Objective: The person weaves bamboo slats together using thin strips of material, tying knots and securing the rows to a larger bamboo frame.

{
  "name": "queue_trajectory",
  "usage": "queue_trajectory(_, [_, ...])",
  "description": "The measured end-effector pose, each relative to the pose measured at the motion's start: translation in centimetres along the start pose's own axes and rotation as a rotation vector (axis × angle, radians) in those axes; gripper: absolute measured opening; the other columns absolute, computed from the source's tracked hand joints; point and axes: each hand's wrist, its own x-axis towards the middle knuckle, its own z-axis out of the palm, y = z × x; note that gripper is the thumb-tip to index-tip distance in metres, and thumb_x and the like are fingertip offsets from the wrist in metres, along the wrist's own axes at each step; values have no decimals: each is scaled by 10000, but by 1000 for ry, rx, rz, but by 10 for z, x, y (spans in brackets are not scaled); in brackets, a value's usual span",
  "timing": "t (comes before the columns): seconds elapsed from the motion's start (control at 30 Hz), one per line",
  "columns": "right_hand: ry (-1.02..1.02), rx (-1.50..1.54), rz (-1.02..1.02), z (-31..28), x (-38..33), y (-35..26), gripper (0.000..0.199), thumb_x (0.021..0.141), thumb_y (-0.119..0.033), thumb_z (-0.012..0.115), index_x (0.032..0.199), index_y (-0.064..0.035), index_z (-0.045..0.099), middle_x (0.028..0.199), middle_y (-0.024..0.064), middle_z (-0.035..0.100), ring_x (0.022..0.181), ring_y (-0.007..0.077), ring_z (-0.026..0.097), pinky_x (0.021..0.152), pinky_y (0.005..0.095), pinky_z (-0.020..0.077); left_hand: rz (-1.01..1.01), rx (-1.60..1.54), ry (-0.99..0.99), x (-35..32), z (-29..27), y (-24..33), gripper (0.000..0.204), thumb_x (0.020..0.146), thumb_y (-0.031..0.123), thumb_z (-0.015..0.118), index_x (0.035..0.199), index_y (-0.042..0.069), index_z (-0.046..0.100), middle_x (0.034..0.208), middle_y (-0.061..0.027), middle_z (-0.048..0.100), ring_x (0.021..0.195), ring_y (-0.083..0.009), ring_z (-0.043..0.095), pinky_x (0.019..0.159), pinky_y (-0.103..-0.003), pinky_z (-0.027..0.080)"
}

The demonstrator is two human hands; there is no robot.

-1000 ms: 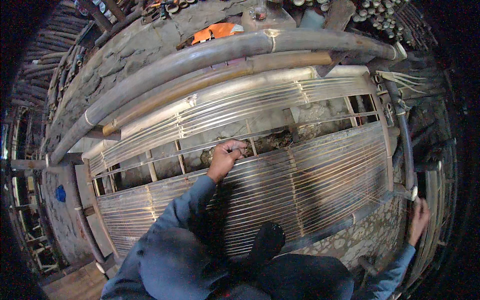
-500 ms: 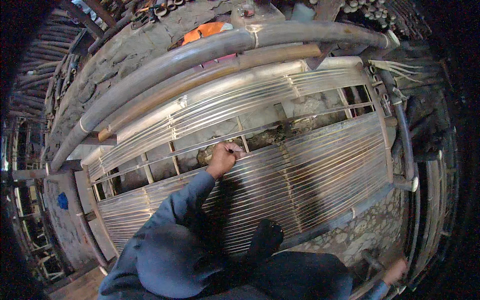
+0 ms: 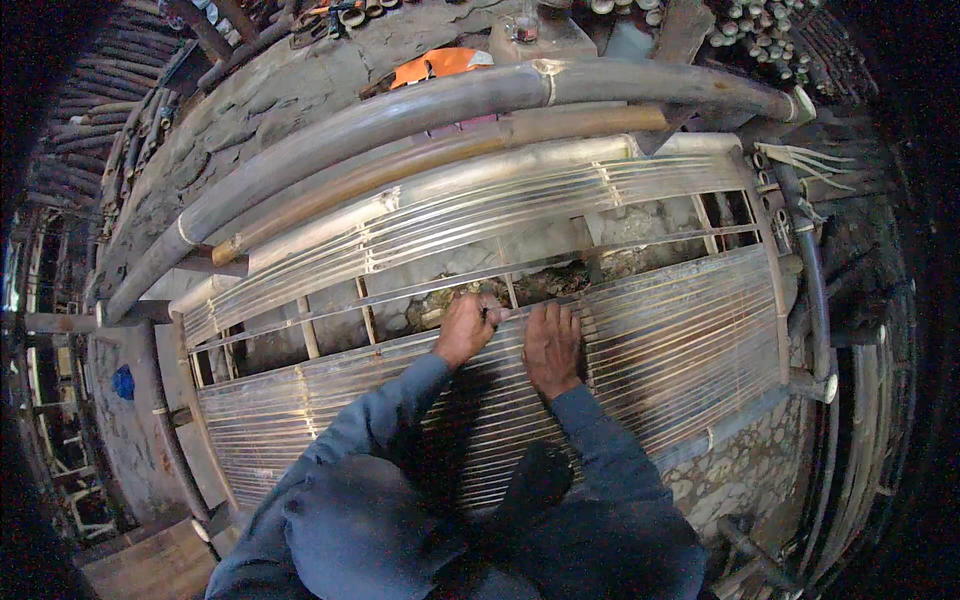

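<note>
Beside the curled left hand (image 3: 468, 328), the right hand (image 3: 552, 345) rests on thin, pale-brown bamboo slats (image 3: 680, 330); whether either grips one cannot be told. Pressure should be even.

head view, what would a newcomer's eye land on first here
The wide bamboo bench with thin pale slats would likely catch the eye first, filling the middle of the view. The person's bare left hand and bare right hand come next, close together at the far edge of the bench's lower slats. Beyond the bench, near the top, a bright orange object of unclear kind stands out.
</note>
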Motion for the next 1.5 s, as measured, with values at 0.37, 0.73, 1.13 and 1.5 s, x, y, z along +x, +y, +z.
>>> queue_trajectory(0.37, [-513, 1221, 256, -91, -40, 107, 175, 937, -149, 655, 1053, -20, 677, 1017, 57, 690, 941, 137, 626, 836, 303, 509, 484, -5, 146, -13, -2, 28, 402, 878, 256, 690, 1204, 37, 609, 1120, -190, 613, 1124, -388, 542, 949, -494, 420])
queue_trajectory(0.73, [-459, 1727, 870, -113, -102, 104, 82, 920, -47, 560, 938, -34, 639, 793, -21, 579, 570, 8, 377, 415, 172, 256, 246, -61, -276, -36, 44, 92, 293, 925, 318, 654, 798, 55, 660, 701, -147, 603, 749, -359, 594, 822, -445, 426])
queue_trajectory(1.13, [-60, 1766, 668, -145, -120, 182, 121, 962, -146, 614, 901, -43, 623, 767, 41, 584, 712, 143, 542, 732, 309, 481, 170, 38, 165, 42, -28, 12, 212, 871, 127, 644, 1059, 42, 697, 1073, -197, 684, 1023, -412, 624, 897, -477, 489])
queue_trajectory(1.5, [-184, 970, -218, -103, 84, 78, 167, 927, -121, 577, 1001, 13, 643, 810, 145, 654, 775, 252, 659, 681, 424, 513, -106, -183, -177, 53, -8, -19, 167, 887, 141, 641, 902, 5, 737, 763, -118, 711, 713, -193, 660, 696, -347, 516])
